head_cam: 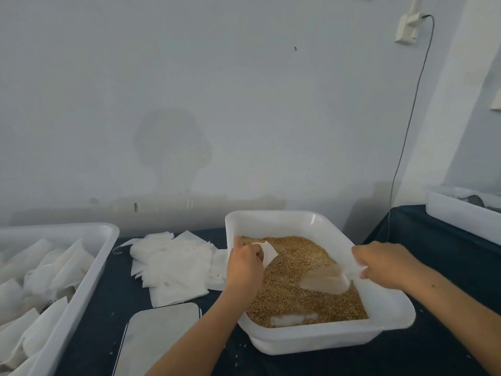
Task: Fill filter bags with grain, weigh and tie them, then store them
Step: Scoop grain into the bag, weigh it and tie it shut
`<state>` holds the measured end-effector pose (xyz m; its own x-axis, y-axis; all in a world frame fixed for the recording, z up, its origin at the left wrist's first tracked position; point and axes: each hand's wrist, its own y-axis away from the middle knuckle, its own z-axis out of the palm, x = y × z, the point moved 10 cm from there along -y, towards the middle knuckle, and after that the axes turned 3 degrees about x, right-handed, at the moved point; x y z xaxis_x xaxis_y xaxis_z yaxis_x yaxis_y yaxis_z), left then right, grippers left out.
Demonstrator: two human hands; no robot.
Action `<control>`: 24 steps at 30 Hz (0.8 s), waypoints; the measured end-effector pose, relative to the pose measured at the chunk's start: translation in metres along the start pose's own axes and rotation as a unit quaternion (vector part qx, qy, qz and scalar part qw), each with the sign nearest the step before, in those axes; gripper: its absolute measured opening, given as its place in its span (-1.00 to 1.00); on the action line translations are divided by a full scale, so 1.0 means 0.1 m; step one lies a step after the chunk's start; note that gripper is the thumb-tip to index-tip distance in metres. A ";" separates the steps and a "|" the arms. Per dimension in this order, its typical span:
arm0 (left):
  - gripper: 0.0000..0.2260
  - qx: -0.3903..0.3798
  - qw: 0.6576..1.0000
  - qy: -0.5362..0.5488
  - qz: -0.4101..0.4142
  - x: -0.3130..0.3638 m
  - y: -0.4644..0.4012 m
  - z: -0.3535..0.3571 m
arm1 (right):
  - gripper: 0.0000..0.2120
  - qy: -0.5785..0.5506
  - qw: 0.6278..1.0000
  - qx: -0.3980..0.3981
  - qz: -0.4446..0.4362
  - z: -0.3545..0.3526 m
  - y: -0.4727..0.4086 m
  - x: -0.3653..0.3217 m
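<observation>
A white tub (320,337) sits right of centre in the lower frame, holding a bed of golden-brown grain (301,270). Over the grain at the tub's left side, the left hand (244,270) pinches a small white filter bag (267,252), its grip curled round the bag's upper edge so the bag juts toward the middle of the tub. At the tub's right rim the right hand (385,264) grips the handle of a translucent plastic scoop (325,279), whose blade lies low on the grain; the fingers are curled round the handle.

Just left of the tub, a loose heap of flat empty filter bags (170,267) lies on the tabletop (97,316), which is covered in a dark cloth with a few stray grains on it. Below the heap, at the lower centre, lies a flat pale-grey platform with rounded corners, seemingly a weighing scale (160,340); no display or writing can be read on it. At the lower left stands a second white tub (89,270) full of filled bags (40,289).

At the right edge a third white tub (461,215) rests on a dark-covered surface. Behind everything rises a pale wall (189,90) with a faint stain, and at the upper right a wall socket (406,28) with a thin cable (406,131) hanging down. No brand or label is legible anywhere.
</observation>
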<state>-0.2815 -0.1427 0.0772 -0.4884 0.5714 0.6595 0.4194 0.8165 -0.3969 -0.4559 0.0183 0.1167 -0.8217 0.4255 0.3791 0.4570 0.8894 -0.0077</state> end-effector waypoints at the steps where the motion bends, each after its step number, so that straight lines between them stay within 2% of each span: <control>1: -0.79 -0.009 1.000 -0.018 0.005 0.00 -0.01 0.02 | -0.86 0.029 1.000 -0.007 0.005 -0.03 0.02 0.05; 5: -0.84 -0.054 0.995 -0.076 0.029 0.03 0.00 0.17 | -0.72 0.058 0.998 -0.023 0.031 -0.05 0.05 0.08; 8: -0.86 -0.064 0.993 -0.095 0.038 0.03 0.01 0.23 | -0.77 0.030 0.999 -0.008 0.039 0.04 0.01 -0.08; 11: -0.86 -0.061 0.992 -0.100 0.042 0.03 0.03 0.22 | -0.94 -0.028 0.998 0.002 0.052 0.21 -0.07 -0.27; 12: -0.85 -0.061 0.992 -0.103 0.042 0.03 0.03 0.21 | -0.93 -0.045 0.997 0.006 0.055 0.26 -0.09 -0.32; 17: -0.71 -0.077 0.988 -0.125 0.051 0.04 0.04 0.24 | -0.74 -0.159 0.986 -0.007 0.056 0.54 -0.06 -0.38; 20: -0.79 -0.082 0.988 -0.119 0.052 0.03 0.01 0.25 | -0.63 -0.181 0.982 -0.013 0.047 0.62 0.04 -0.33; 22: -0.84 -0.081 0.989 -0.118 0.046 0.01 -0.01 0.27 | -0.68 -0.207 0.977 -0.012 0.047 0.64 0.08 -0.30; 24: -0.82 -0.079 0.990 -0.111 0.046 -0.01 -0.02 0.29 | -0.81 -0.224 0.973 0.007 0.048 0.59 0.11 -0.27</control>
<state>-0.3038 -0.1421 0.0592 -0.5912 0.6609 0.4623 0.5757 0.7472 -0.3320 -0.4491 0.0267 0.0517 -0.8428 0.5342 -0.0662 0.5371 0.8427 -0.0373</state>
